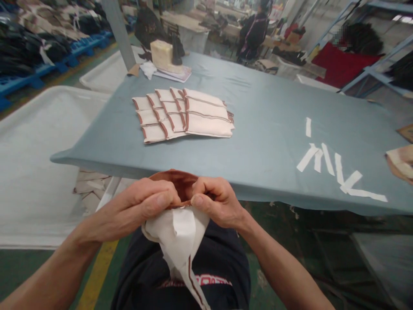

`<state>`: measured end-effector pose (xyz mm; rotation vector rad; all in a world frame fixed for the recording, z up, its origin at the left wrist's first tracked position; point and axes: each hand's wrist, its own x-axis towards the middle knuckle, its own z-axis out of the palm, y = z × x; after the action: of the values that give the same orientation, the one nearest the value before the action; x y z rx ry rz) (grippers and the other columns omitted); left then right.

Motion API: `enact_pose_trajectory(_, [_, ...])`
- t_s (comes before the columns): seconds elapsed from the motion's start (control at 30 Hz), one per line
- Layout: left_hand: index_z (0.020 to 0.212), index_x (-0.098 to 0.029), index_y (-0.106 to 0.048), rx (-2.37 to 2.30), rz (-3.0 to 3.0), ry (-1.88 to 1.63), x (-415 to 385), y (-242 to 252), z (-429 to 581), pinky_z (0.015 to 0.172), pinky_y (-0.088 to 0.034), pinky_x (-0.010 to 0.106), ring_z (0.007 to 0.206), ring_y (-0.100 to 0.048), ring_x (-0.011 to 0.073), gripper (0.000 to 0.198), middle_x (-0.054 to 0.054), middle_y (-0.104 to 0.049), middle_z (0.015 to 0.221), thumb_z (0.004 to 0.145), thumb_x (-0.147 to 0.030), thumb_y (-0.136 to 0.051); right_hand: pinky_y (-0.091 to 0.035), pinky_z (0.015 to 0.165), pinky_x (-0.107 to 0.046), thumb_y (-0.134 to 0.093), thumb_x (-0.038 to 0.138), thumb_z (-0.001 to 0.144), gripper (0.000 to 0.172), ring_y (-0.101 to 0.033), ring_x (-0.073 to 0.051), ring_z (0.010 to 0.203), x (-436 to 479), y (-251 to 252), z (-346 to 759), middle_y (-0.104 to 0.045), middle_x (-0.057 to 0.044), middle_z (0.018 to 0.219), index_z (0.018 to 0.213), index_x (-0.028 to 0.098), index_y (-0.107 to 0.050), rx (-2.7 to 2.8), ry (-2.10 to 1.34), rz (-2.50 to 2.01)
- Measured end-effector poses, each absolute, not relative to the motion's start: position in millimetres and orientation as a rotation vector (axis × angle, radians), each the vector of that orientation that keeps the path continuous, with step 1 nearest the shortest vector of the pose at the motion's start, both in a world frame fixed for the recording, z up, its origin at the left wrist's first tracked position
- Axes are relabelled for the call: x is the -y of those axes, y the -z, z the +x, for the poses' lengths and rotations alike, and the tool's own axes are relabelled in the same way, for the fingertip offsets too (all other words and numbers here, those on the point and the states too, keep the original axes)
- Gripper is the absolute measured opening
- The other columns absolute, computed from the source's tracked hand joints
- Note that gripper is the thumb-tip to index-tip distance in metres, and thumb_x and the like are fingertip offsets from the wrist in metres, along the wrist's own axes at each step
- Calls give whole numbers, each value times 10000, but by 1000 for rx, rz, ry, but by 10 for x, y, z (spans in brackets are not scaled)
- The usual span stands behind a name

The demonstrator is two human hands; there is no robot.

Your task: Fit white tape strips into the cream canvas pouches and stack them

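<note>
Both hands grip the brown-edged rim of a cream fabric piece [167, 249] with a brown inside, held in front of my body at the table's near edge. My left hand [145, 200] pinches the rim on the left. On the other side my right hand [219, 200] is closed on the same rim, thumb on top. Between them the opening gapes a little. A white strip [184, 221] hangs from the rim over the cream cloth. Below it, the cloth tapers down with a dark brown seam. What my curled fingertips do inside the rim is hidden.
On the blue-green covered table [258, 150] lies an overlapping stack of cream panels [206, 114] with brown edges. Loose white strips [338, 170] lie at right. A yellowish block [166, 56] stands at the back. White bins [41, 172] flank the left side. People work farther off.
</note>
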<state>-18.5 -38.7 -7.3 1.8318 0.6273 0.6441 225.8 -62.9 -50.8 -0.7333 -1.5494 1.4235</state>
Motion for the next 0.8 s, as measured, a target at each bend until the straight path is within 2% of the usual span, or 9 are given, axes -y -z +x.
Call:
enact_pose_trajectory(0.13, [783,-209,-715,-632,1890,-646,380,8,-148,535,-391,240,592,-561,156,415,-13,-636,674,1138,-412,-645,-273,496,-242,-756,734,1063,630,-320,-98,552,625,443,2298,-431,78,637,735,241,-541,1614,-1421,-736])
enact_pose_trajectory(0.3, [806,-213,-743,-634,1923,-670,386,35,-176,586,-440,224,634,-609,155,375,-16,-693,707,1132,-348,-616,-378,602,-260,-676,673,1132,579,-492,-122,620,579,286,2312,-583,36,699,777,218,-639,1847,-1303,-697])
enact_pose_trajectory(0.4, [792,-211,-724,-641,1915,-670,383,42,-187,579,-417,228,636,-586,152,383,-24,-666,695,1132,-353,-618,-393,634,-273,-659,610,1155,557,-511,-130,637,549,269,2321,-590,32,703,756,225,-615,1905,-1215,-702])
enact_pose_trajectory(0.5, [792,-206,-693,-685,1895,-662,389,24,-152,588,-379,240,655,-554,148,388,-29,-623,704,1134,-368,-608,-374,608,-277,-666,489,1160,502,-458,-128,611,556,301,2336,-554,43,688,738,237,-560,1901,-1109,-708])
enact_pose_trajectory(0.6, [791,-201,-654,-660,1836,-592,398,-25,-69,633,-364,247,687,-528,133,380,-36,-598,738,1126,-370,-593,-386,603,-275,-647,308,1144,412,-474,-133,606,612,292,2340,-549,48,673,757,249,-519,1930,-967,-697])
enact_pose_trajectory(0.7, [764,-208,-606,-551,1724,-583,402,-37,-4,626,-345,262,666,-482,126,387,-57,-540,689,1076,-408,-718,-437,590,-284,-618,223,1135,365,-543,-155,602,693,202,2352,-589,33,678,787,262,-519,1980,-894,-695])
enact_pose_trajectory(0.8, [715,-217,-556,-491,1687,-635,477,38,31,557,-304,263,598,-423,106,349,-77,-486,633,978,-254,-782,-570,680,-286,-610,208,1154,261,-701,-194,693,802,67,2360,-720,-1,761,907,282,-649,2048,-723,-700])
